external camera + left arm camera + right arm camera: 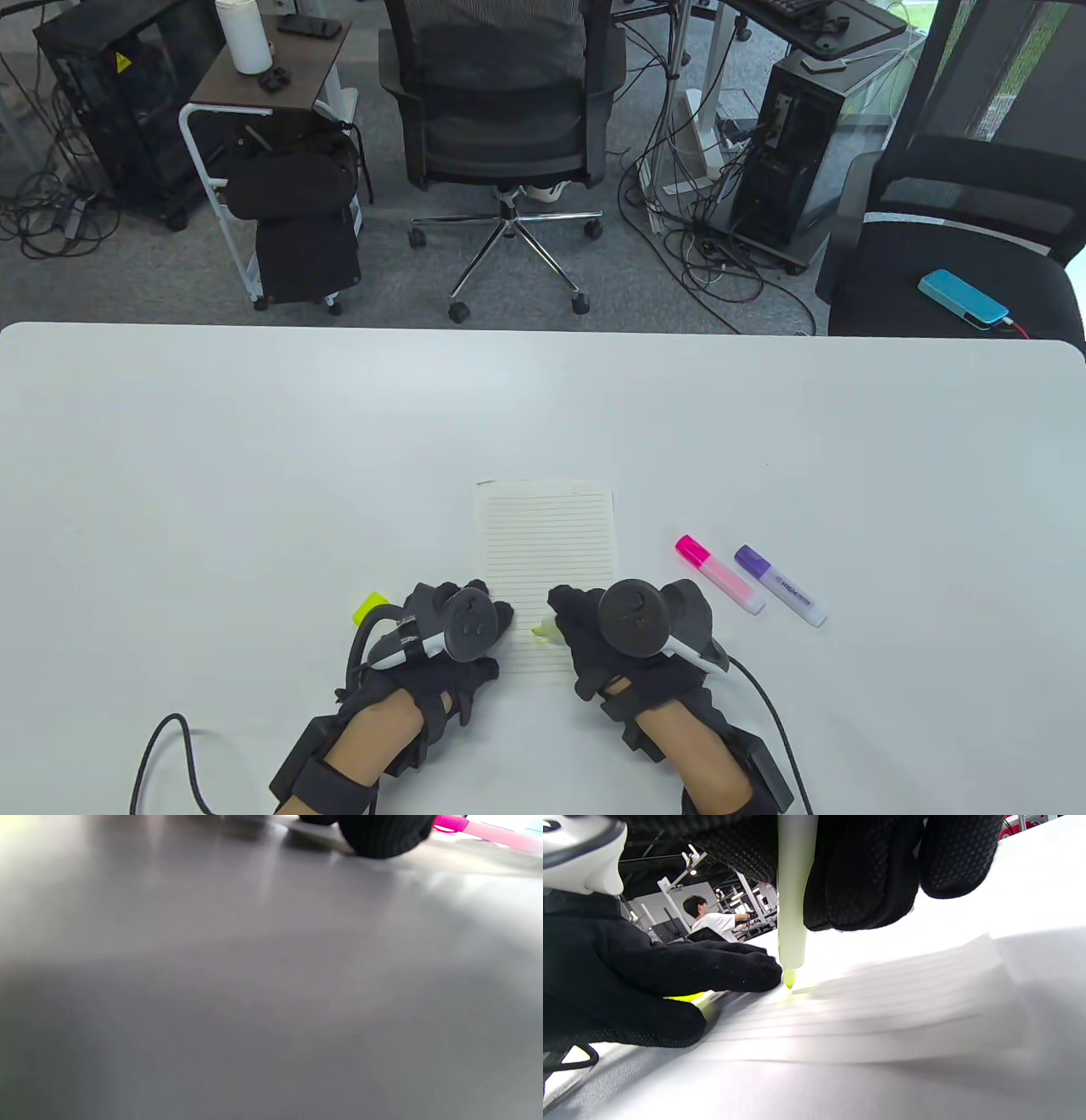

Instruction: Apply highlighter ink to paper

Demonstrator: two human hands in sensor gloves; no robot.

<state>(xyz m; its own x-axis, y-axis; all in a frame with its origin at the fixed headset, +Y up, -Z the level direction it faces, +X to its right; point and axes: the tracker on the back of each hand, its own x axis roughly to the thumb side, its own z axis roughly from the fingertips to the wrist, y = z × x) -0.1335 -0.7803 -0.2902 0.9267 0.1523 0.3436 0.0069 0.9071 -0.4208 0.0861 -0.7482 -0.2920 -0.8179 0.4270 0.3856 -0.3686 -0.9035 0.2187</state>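
Two gloved hands low on a white table (254, 441), either side of a lined paper sheet (547, 543) lying flat near the front edge. Beyond the table, a black mesh office chair (501, 93), a small rolling cart (263, 127) with a white bottle (243, 34) on top, and a second chair at far right carrying a light blue phone (963, 297).

On the sheet's left edge, left hand (441, 645), fingers laid fairly straight and flat against the paper, holding nothing. Just behind it on the table, a yellow cap (367, 608), partly hidden. Left wrist view mostly blurred grey tabletop, with one dark fingertip and a strip of pink at the top edge.

On the sheet's lower right, right hand (632, 637), fingers curled and clamped around a yellow highlighter (793, 899) held nearly upright. In the right wrist view, yellow tip (789, 979) touching the paper just beside the left hand's fingertips, a faint yellow smear next to it.

Right of the sheet, well apart from both hands, a capped pink highlighter (719, 574) and a capped purple highlighter (779, 585), side by side, both angled alike.
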